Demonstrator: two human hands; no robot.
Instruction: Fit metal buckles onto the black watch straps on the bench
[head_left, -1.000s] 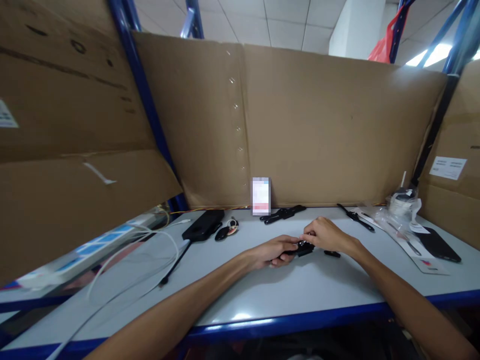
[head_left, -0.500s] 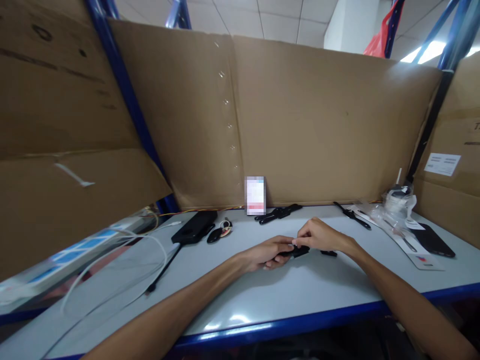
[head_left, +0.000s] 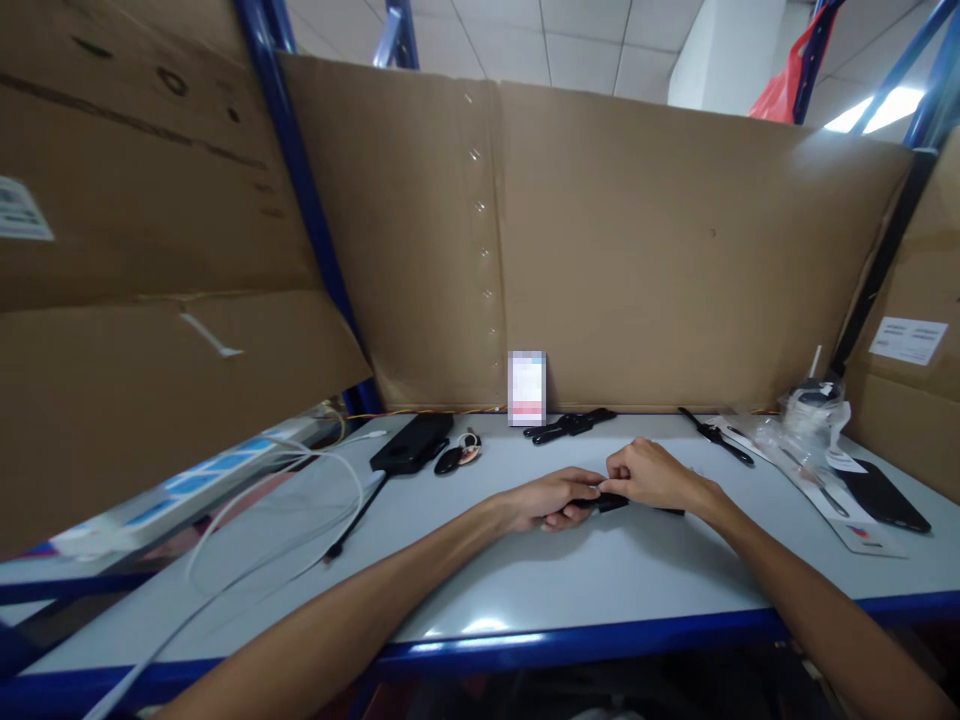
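Both my hands meet over the middle of the white bench (head_left: 570, 580). My left hand (head_left: 551, 497) is curled around a small black watch-like piece (head_left: 609, 501) and holds it just above the surface. My right hand (head_left: 651, 474) pinches the same piece from the right with fingers pressed together. A short black strap part (head_left: 670, 511) lies on the bench under my right wrist. Most of the held piece is hidden by my fingers.
Along the back lie a black watch with straps (head_left: 568, 426), another black strap (head_left: 715, 437), a key fob (head_left: 457, 458), a black box (head_left: 412, 443) and a small card (head_left: 526, 388). Clear bags (head_left: 806, 420) and a phone (head_left: 883, 495) sit right. White cables (head_left: 300, 490) trail left. Cardboard sheets (head_left: 637, 250) wall the bench.
My hands stay together on the black piece with only small finger shifts. The view has swung slightly left and then back.
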